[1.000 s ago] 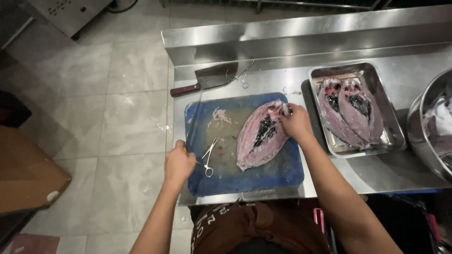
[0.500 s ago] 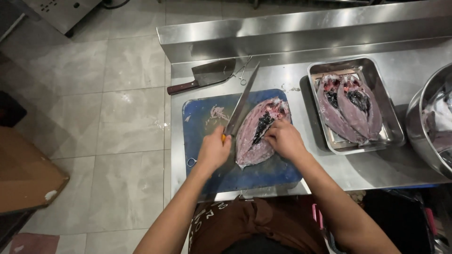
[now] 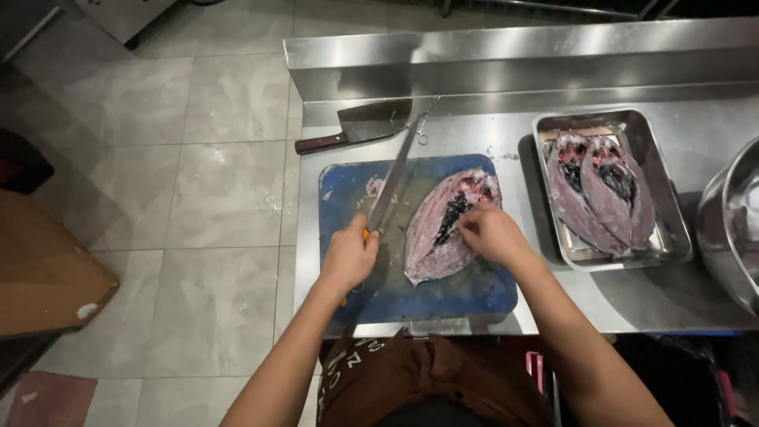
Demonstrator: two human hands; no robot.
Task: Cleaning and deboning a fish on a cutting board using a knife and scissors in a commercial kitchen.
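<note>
My left hand [image 3: 348, 257] is clamped on a long knife [image 3: 391, 182]. My right hand [image 3: 484, 232] presses the split fish [image 3: 443, 229], mid-frame on the blue cutting board [image 3: 411, 292]. Risk: the wet fish slides and the blade meets my right fingers.

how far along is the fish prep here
Done: two opened fish lie in the metal tray. In hand: a third split fish on the blue cutting board, right hand pressing it, left hand gripping a long knife beside it. Left: more pieces seem to wait in the steel bowl.
</note>
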